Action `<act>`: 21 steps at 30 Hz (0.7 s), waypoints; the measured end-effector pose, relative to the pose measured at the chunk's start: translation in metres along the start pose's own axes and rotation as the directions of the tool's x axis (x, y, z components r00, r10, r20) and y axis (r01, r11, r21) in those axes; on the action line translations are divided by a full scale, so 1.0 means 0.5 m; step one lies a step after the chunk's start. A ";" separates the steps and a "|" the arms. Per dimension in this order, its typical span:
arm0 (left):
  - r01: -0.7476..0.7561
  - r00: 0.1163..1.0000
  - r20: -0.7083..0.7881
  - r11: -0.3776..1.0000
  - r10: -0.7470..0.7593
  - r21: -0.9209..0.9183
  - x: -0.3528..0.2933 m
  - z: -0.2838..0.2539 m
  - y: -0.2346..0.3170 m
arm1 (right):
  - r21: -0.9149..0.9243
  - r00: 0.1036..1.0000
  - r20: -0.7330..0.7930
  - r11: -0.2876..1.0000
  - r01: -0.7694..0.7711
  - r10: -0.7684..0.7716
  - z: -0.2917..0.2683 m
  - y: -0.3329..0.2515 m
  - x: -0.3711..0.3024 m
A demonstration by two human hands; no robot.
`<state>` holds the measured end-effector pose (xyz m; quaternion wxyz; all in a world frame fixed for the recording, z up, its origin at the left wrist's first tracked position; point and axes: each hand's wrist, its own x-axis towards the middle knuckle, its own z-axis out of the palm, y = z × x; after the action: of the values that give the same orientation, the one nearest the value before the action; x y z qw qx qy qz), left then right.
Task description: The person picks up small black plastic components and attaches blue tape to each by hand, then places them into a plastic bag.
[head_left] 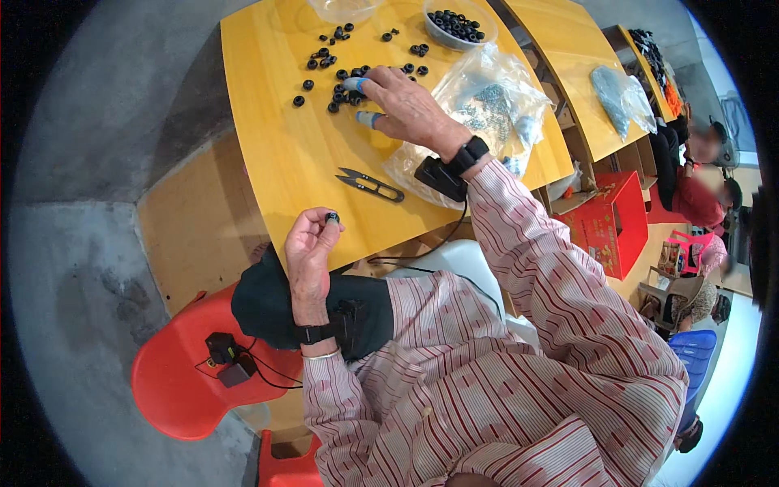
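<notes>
Head camera: left fisheye of a worn pair
Facing: down past the striped shirt [487,390], over the near edge of the tabletop [276,146]
Closeness: striped shirt nearest, left hand [308,258] and right hand [410,104] beyond

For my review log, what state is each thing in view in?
Left hand: pinching a small black part.
Right hand: fingers bent over loose black parts, contact unclear.
Loose black parts: scattered.
Snips: lying flat, blades apart.
Clear bowl: holding black pieces.
Plastic bag: crumpled, lying spread.
Red box: open.
Red chair: bearing black devices.
</notes>
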<state>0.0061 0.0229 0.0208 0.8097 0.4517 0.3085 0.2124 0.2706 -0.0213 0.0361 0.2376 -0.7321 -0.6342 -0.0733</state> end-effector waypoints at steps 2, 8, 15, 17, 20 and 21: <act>0.001 1.000 0.003 1.000 -0.001 0.002 0.000 -0.003 -0.001 | -0.017 1.000 -0.027 1.000 0.013 -0.013 0.019 -0.005 0.013; 0.011 1.000 0.010 1.000 -0.012 0.001 0.003 -0.006 0.002 | -0.041 0.987 0.160 0.999 -0.024 0.030 0.051 -0.034 0.027; 0.028 1.000 -0.013 1.000 -0.028 0.009 0.001 -0.005 0.003 | 0.077 0.991 0.116 0.995 0.062 -0.070 0.057 -0.038 0.035; 0.027 1.000 -0.013 1.000 -0.027 0.016 0.001 -0.003 0.005 | 0.008 0.994 -0.020 0.994 0.111 -0.111 0.044 -0.023 0.056; 0.027 1.000 -0.010 0.999 -0.027 0.024 0.001 -0.002 0.006 | -0.026 0.996 -0.008 0.996 0.086 -0.086 0.053 0.003 0.101; 0.028 1.000 -0.004 0.999 -0.028 0.020 0.003 -0.001 0.005 | -0.034 0.996 -0.017 0.996 0.081 -0.082 0.061 0.015 0.117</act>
<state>0.0064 0.0254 0.0225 0.8075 0.4553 0.3183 0.1985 0.2826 0.0435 0.0315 0.2280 -0.7087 -0.6601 -0.1002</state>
